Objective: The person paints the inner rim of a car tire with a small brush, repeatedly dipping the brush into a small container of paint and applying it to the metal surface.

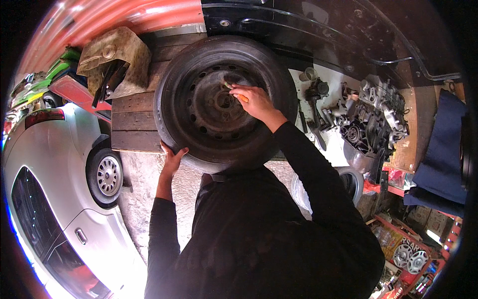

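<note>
A car wheel, a black tire [172,124] on a dusty steel rim [209,94], lies flat on a wooden plank bench [132,119] in front of me. My right hand [254,102] is over the rim's middle, its fingers closed round a small brush [242,97] with an orange handle. The brush's tip points left, at the rim's hub area; whether it touches the metal I cannot tell. At the tire's near left edge, my left hand [173,158] grips the sidewall, thumb on the near side.
Left of me stands a silver car [74,164]. A cut, grimy plastic container [114,55] with dark tools sits at the bench's far left. To the right are an engine [373,119], greasy metal parts [316,97], another tire [351,184] and dark blue cloth [443,149].
</note>
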`<control>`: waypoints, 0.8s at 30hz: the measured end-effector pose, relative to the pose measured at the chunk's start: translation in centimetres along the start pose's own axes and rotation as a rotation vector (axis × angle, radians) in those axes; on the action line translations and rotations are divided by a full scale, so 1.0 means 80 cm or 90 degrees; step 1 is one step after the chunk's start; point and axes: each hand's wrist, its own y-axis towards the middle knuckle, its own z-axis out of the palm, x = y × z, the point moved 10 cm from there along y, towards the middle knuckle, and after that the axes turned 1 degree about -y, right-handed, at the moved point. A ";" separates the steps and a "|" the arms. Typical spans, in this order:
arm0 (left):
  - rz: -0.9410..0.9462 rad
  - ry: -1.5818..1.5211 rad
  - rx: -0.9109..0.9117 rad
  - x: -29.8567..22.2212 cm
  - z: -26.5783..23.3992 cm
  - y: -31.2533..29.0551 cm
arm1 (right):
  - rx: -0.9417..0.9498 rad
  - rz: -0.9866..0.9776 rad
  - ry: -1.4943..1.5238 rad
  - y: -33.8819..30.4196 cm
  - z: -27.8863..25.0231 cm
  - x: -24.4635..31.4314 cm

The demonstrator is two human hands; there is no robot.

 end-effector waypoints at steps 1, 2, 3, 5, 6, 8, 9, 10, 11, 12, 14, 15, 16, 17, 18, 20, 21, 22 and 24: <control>0.008 0.010 -0.002 0.002 -0.003 0.001 | 0.070 0.043 0.003 0.001 0.014 -0.008; 0.010 0.003 -0.003 0.001 -0.002 0.001 | 0.096 0.053 0.035 0.007 0.014 -0.007; 0.013 -0.004 -0.005 -0.002 0.000 -0.001 | 0.122 0.062 0.068 0.015 0.014 -0.008; 0.013 -0.005 -0.007 -0.002 -0.001 -0.002 | 0.127 0.074 0.095 0.034 -0.001 -0.009; 0.011 0.002 -0.008 0.001 -0.004 -0.001 | 0.109 0.036 0.055 0.044 -0.007 -0.008; 0.009 -0.009 -0.005 0.003 -0.002 0.000 | 0.061 0.020 0.014 0.053 -0.011 0.000; 0.008 -0.026 0.000 0.002 0.001 -0.001 | 0.096 0.017 -0.002 0.054 -0.001 0.002; 0.007 -0.043 0.005 0.001 0.004 -0.001 | 0.130 0.014 -0.017 0.053 0.010 0.003; 0.006 -0.034 0.006 -0.006 0.006 -0.004 | 0.167 0.009 -0.028 0.053 0.019 0.011; 0.006 -0.024 0.008 -0.013 0.007 -0.006 | 0.256 -0.017 -0.035 0.047 0.036 0.021; 0.000 -0.024 0.007 -0.018 0.007 -0.009 | 0.317 -0.003 -0.073 0.053 0.035 0.035; -0.005 -0.033 0.004 -0.015 0.006 -0.010 | 0.296 0.023 -0.003 0.060 0.035 0.035; -0.011 -0.041 0.002 -0.013 0.005 -0.011 | 0.275 0.049 0.067 0.068 0.037 0.033; -0.009 -0.034 0.002 -0.015 0.006 -0.010 | 0.252 0.080 0.134 0.073 0.038 0.028; -0.007 -0.027 0.002 -0.017 0.007 -0.010 | 0.245 0.074 0.157 0.071 0.045 0.029; -0.010 -0.012 0.007 -0.018 0.009 -0.008 | 0.230 0.061 0.205 0.058 0.065 0.030; -0.017 -0.004 0.009 -0.012 0.007 -0.007 | 0.186 0.046 0.156 0.055 0.066 0.030; -0.023 0.004 0.012 -0.007 0.006 -0.006 | 0.143 0.056 0.148 0.054 0.064 0.025; -0.002 0.000 0.009 -0.001 0.003 -0.004 | 0.060 0.075 0.130 0.054 0.049 0.029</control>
